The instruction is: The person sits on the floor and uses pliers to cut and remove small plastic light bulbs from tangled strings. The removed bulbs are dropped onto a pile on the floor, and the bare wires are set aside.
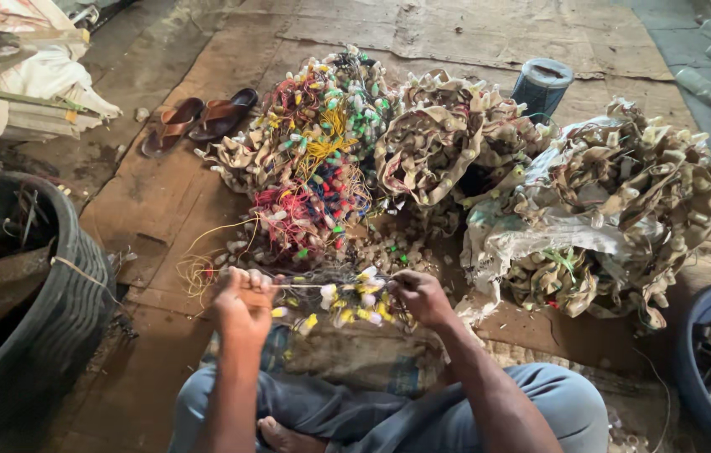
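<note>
Yellow-and-white bulb wiring point(347, 302) is being stretched between the left hand point(241, 304) and right hand point(419, 295), both clenching it above the lap, while big tangled heaps point(456, 168) are waiting unsorted at twelve o'clock, suggesting most work remains.

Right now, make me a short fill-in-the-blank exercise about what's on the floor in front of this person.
1. The left hand and right hand hold a bundle of small bulbs on thin ____.
2. A pair of brown ____ lies beside the colourful wire pile.
3. The person sits with legs ____.

Missing words: wires; sandals; crossed
</note>
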